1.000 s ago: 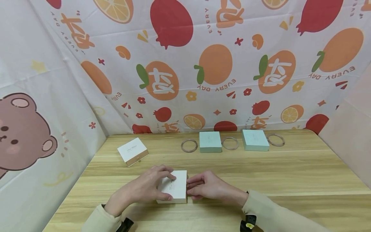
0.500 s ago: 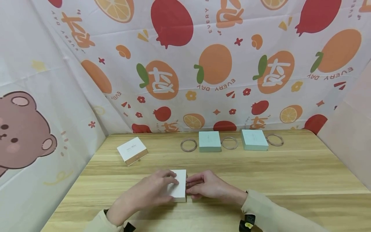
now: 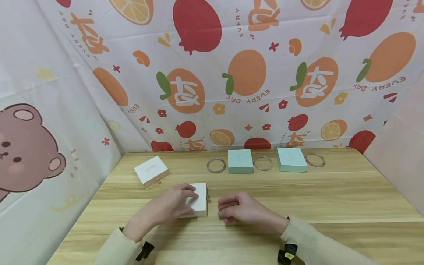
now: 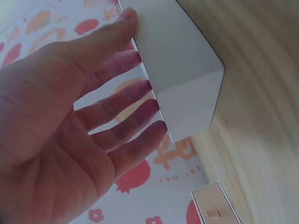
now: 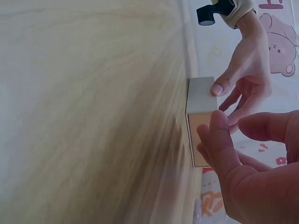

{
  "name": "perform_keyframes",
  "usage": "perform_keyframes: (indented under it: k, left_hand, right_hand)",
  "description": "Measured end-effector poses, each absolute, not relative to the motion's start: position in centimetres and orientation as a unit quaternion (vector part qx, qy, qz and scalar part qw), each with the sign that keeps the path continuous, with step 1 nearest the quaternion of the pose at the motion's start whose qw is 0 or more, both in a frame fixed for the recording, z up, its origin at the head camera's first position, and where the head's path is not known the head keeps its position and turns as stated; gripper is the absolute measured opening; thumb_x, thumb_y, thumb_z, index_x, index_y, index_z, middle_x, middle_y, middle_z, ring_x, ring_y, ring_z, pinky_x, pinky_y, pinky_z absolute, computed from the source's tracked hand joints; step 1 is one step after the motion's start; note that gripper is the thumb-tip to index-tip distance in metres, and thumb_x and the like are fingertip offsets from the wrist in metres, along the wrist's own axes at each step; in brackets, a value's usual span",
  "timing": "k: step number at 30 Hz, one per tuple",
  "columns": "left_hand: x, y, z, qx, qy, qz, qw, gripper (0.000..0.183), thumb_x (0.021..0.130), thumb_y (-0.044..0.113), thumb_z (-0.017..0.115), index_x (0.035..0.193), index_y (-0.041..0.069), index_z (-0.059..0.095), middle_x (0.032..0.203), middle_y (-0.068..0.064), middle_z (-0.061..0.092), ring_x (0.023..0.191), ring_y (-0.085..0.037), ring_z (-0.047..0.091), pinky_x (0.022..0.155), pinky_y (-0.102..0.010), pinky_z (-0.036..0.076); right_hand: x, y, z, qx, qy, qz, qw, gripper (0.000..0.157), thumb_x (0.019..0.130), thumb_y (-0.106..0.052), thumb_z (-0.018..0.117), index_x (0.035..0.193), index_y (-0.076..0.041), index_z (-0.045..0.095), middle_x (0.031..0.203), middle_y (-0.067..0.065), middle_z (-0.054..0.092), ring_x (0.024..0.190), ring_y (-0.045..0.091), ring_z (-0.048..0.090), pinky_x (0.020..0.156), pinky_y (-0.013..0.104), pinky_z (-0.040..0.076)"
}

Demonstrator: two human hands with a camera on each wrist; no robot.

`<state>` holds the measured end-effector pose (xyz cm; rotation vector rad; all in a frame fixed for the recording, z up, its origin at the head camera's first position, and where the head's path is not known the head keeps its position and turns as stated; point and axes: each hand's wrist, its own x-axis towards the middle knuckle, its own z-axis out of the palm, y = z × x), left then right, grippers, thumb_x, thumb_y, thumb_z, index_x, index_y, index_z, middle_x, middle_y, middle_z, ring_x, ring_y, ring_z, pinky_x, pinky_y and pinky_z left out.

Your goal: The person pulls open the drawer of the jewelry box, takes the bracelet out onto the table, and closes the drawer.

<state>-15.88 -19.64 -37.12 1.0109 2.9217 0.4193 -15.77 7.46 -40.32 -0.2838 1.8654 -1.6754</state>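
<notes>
Under my left hand (image 3: 165, 206) lies a white drawer box (image 3: 200, 200) on the wooden table. The left fingertips rest on its top, and the thumb touches its near top edge. In the left wrist view those fingers (image 4: 124, 130) look fairly straight, with the white box (image 4: 182, 70) beyond them. A small pull tab shows on the box's right side, and in the right wrist view its tan drawer front (image 5: 198, 135) is partly hidden by fingers. My right hand (image 3: 243, 209) hovers to the right of the box, fingers loosely bent, holding nothing.
Another white drawer box (image 3: 152, 172) stands back left. Along the table's back edge are two mint-green boxes, one in the middle (image 3: 240, 161) and one farther right (image 3: 291, 160). Three bracelet-like rings lie beside them: left (image 3: 216, 171), middle (image 3: 262, 169) and right (image 3: 315, 165). Printed cloth hangs behind.
The white box has slid away from me and slightly left with my left hand. My right fingers, earlier at its right side, are now apart from it.
</notes>
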Motion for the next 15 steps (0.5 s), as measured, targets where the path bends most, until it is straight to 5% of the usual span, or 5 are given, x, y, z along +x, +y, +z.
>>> perform_keyframes:
  k: [15]
  left_hand:
    - [-22.3, -20.3, -37.3, 0.268, 0.953, 0.139, 0.012, 0.03, 0.088, 0.013, 0.08, 0.115, 0.001, 0.073, 0.133, -0.025, 0.067, 0.126, -0.042, 0.062, 0.106, -0.054, 0.05]
  right_hand:
    - [-15.9, 8.5, -40.2, -0.125, 0.706, -0.631, 0.297, 0.036, 0.098, -0.007, 0.066, 0.132, 0.007, 0.062, 0.116, 0.017, 0.074, 0.102, 0.021, 0.073, 0.083, 0.033, 0.062]
